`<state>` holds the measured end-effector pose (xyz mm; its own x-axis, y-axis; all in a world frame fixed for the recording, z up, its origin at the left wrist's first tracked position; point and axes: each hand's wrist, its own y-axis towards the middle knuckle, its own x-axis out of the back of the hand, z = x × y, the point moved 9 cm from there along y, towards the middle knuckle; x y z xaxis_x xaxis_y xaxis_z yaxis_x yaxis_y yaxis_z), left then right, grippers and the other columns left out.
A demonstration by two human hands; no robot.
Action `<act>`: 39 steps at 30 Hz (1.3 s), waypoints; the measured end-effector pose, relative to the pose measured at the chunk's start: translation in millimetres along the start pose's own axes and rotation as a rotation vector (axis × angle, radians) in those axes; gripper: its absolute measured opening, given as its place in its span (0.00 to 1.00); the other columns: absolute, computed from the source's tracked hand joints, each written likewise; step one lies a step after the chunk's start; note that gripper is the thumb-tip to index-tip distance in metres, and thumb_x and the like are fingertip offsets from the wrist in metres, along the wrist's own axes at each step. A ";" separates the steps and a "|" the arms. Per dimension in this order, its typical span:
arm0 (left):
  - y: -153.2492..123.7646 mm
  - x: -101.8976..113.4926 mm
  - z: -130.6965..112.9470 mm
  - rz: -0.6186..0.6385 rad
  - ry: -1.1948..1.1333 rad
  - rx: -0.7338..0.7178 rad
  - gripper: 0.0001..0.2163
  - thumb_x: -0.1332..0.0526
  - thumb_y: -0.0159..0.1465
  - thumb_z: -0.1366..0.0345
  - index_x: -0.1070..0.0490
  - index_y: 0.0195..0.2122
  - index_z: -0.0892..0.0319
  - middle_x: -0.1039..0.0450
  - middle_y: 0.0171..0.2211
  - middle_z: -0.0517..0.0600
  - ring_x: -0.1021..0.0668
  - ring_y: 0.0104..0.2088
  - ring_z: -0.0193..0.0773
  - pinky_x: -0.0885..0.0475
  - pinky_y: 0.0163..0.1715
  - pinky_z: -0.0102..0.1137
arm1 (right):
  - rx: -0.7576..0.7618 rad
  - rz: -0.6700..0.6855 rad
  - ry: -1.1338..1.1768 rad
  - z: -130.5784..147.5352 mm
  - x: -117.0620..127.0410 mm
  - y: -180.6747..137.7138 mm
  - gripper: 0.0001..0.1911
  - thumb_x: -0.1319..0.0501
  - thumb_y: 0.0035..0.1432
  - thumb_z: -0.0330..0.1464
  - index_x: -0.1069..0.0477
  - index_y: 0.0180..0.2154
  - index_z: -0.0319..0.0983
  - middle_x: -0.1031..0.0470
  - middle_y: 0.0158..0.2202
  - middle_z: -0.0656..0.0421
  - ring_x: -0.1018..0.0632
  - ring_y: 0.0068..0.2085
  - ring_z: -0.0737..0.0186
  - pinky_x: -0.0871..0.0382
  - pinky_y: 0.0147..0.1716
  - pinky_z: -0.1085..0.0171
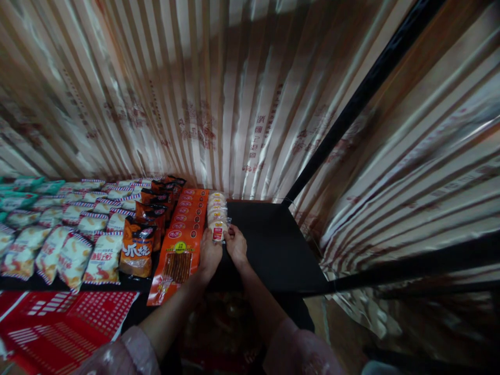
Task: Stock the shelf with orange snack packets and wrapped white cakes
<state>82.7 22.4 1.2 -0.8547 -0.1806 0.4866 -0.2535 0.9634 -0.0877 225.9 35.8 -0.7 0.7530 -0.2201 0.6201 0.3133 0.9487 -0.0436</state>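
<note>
Both hands grip the front cracker pack (219, 230) in the middle of the black shelf (273, 245): the left hand (210, 256) has its fingers closed on the pack's 7 o'clock corner, the right hand (236, 245) on its 4 o'clock edge. The leaning row behind could probably push it over, or it could tip onto the orange packets (183, 245) at 9 o'clock. Count: about four cracker packs and two hands; the overlapping orange packets are too blurred to count
</note>
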 end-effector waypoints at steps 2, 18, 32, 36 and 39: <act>2.2 -1.3 -0.1 0.005 0.012 -0.004 0.22 0.46 0.54 0.73 0.39 0.52 0.64 0.39 0.55 0.58 0.36 0.56 0.41 0.42 0.55 0.33 | 0.000 0.003 -0.002 0.5 -0.2 2.1 0.17 0.47 0.53 0.33 0.34 0.46 0.39 0.26 0.36 0.60 0.26 0.30 0.69 0.34 0.32 0.70; 9.4 -3.9 -4.6 -0.001 0.093 -0.059 0.24 0.46 0.53 0.75 0.40 0.53 0.69 0.40 0.56 0.62 0.37 0.57 0.45 0.44 0.57 0.34 | 0.024 0.009 -0.126 -0.3 -7.4 15.8 0.18 0.48 0.55 0.35 0.33 0.46 0.38 0.28 0.40 0.54 0.26 0.36 0.64 0.35 0.37 0.68; 7.7 -9.0 -5.6 0.033 0.232 -0.070 0.25 0.48 0.54 0.74 0.43 0.55 0.73 0.44 0.57 0.64 0.40 0.58 0.46 0.45 0.57 0.36 | 0.055 0.030 -0.183 5.5 -11.4 15.2 0.21 0.49 0.56 0.34 0.34 0.50 0.37 0.31 0.48 0.52 0.27 0.44 0.59 0.37 0.44 0.66; 6.9 -5.0 -10.5 0.027 0.247 -0.084 0.25 0.48 0.54 0.74 0.42 0.54 0.73 0.43 0.57 0.65 0.39 0.58 0.47 0.44 0.57 0.36 | 0.045 0.014 -0.197 7.0 -10.8 14.4 0.20 0.50 0.56 0.34 0.33 0.49 0.38 0.31 0.48 0.52 0.27 0.44 0.59 0.36 0.42 0.66; 7.5 -3.1 -12.6 0.017 0.241 -0.099 0.24 0.48 0.54 0.74 0.41 0.54 0.72 0.42 0.56 0.65 0.38 0.57 0.47 0.42 0.56 0.37 | 0.044 0.007 -0.200 8.1 -10.8 13.4 0.20 0.50 0.56 0.35 0.33 0.49 0.38 0.30 0.48 0.52 0.26 0.43 0.59 0.36 0.41 0.66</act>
<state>89.1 32.7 9.9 -0.7229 -0.1228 0.6800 -0.1839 0.9828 -0.0181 217.3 52.8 -1.6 0.6237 -0.1686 0.7633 0.2800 0.9598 -0.0168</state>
